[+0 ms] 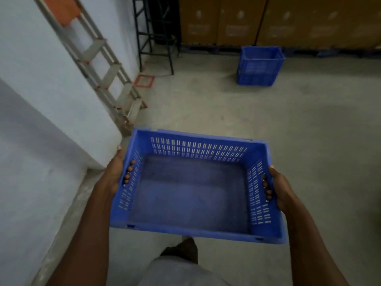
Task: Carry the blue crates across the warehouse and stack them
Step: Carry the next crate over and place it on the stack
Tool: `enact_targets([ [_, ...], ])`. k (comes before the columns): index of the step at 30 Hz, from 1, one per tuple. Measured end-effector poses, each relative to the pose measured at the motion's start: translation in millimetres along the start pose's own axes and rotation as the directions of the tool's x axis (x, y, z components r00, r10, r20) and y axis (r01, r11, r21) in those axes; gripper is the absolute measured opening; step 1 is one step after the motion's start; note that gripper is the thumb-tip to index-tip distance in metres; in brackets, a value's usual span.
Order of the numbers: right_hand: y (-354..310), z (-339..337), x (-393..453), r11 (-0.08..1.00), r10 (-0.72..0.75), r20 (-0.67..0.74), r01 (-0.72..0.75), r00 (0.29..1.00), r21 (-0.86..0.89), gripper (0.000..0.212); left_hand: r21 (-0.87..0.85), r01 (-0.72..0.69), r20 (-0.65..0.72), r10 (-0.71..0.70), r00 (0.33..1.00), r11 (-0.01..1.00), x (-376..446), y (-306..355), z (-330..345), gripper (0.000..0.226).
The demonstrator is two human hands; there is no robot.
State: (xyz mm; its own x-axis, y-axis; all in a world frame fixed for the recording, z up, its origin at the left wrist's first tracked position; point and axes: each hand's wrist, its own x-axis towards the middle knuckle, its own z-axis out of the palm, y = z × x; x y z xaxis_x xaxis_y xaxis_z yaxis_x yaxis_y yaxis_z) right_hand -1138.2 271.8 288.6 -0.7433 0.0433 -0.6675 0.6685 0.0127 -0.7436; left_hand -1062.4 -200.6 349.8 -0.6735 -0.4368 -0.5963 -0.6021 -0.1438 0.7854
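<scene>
I carry an empty blue slotted crate (191, 193) level in front of me, above the concrete floor. My left hand (118, 172) grips its left side, fingers hooked through the handle slot and showing inside. On the opposite wall my right hand (277, 188) grips the handle slot the same way. Farther ahead, a stack of blue crates (258, 66) stands on the floor before a row of cardboard boxes.
A metal ladder (103, 67) leans on the white wall (41, 100) at left, its feet near the crate's far left corner. A black metal rack (154, 34) stands at the back. Brown cardboard boxes (288, 21) line the far wall. A red floor marking (144, 81) lies by the rack.
</scene>
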Motion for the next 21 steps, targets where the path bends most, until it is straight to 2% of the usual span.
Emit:
enact_targets([
  [9, -101.9, -75.8, 89.3, 0.986, 0.027, -0.262, 0.017, 0.965, 0.164, 0.048, 0.202, -0.066, 0.213, 0.022, 0.977, 0.977, 153.3, 160.7, 193.6, 0.067],
  [16, -186.1, -154.1, 209.0, 0.976, 0.054, -0.299, 0.014, 0.953, 0.219, 0.049, 0.239, -0.094, 0.305, 0.017, 0.952, 0.966, 247.7, 245.1, 347.1, 0.071],
  [21, -277.8, -208.8, 303.9, 0.986, 0.038, -0.298, 0.013, 0.954, 0.166, 0.049, 0.204, -0.030, 0.259, -0.024, 0.966, 0.979, 300.3, 290.9, 446.4, 0.070],
])
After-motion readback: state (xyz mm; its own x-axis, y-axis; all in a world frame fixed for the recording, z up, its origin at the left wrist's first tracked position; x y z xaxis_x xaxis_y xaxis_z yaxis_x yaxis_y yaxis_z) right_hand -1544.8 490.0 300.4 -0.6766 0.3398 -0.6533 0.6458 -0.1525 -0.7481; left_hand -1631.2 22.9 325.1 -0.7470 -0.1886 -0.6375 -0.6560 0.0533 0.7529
